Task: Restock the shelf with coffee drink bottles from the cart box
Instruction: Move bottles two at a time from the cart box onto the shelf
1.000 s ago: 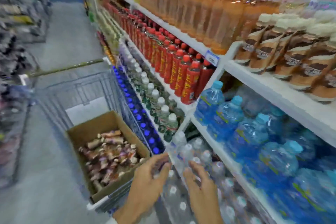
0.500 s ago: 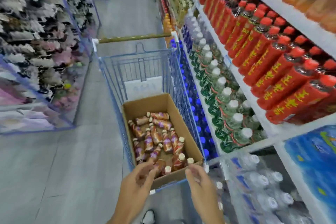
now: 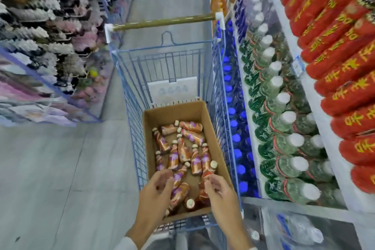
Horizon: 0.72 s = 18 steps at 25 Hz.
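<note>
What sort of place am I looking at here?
Most likely a supermarket aisle: shelves packed with rows of bottled drinks, a wire cart carrying a box of bottles, and racks of goods opposite.

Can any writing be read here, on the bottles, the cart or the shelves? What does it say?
Red bottles: yellow characters, too blurred to read.
Coffee bottles: purple labels, too small.
White card in the cart: faint blue marks, unreadable.
Shelf tag: blurred.
Nothing can be quoted.
</note>
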### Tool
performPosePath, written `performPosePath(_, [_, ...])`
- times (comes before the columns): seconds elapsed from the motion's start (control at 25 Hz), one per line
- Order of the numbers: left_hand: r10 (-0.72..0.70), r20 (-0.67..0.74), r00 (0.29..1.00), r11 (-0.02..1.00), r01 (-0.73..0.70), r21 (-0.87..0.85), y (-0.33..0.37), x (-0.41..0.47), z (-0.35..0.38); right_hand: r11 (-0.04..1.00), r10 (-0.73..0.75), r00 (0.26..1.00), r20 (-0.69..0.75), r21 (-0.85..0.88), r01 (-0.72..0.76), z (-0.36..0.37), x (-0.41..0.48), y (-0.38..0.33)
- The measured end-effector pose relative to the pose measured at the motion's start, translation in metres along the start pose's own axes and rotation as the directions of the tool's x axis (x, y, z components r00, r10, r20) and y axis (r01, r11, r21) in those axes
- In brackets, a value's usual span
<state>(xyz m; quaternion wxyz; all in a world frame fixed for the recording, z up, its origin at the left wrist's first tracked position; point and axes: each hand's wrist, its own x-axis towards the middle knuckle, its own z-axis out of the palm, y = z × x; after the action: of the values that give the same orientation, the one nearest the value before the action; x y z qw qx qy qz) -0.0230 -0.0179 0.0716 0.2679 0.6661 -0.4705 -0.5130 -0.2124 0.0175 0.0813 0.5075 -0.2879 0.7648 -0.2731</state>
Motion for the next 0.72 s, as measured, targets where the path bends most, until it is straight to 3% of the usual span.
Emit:
performPosePath(0.16, [-0.054, -0.049, 0.997, 0.994, 0.058, 0.092, -0.009, 0.068, 0.038, 0.998, 0.04, 0.999, 0.027, -0.054, -0.039, -0.009, 0.046, 0.001])
performPosePath(0.24, [-0.145, -0.057, 0.988, 0.975, 0.152, 0.159, -0.027, 0.106, 0.055, 0.99, 0.111, 0.993, 0.049, -0.088, -0.107, -0.008, 0.065, 0.006])
performPosePath(0.4, [-0.409, -0.061, 0.911, 0.873, 0.41, 0.264, -0.1, 0.21, 0.088, 0.976, 0.182, 0.983, 0.018, -0.124, -0.178, 0.012, 0.112, 0.007])
performPosePath(0.48, [-0.503, -0.074, 0.861, 0.765, 0.483, 0.425, -0.142, 0.249, 0.103, 0.973, 0.192, 0.981, 0.039, -0.137, -0.185, 0.023, 0.134, 0.018])
performPosePath(0.6, [-0.493, -0.115, 0.862, 0.623, 0.443, 0.645, -0.183, 0.268, 0.126, 0.964, 0.204, 0.975, 0.085, -0.191, -0.185, 0.031, 0.154, 0.026])
performPosePath(0.72, [-0.455, -0.114, 0.883, 0.633, 0.411, 0.656, -0.201, 0.278, 0.137, 0.96, 0.21, 0.972, 0.108, -0.211, -0.184, 0.041, 0.172, 0.034])
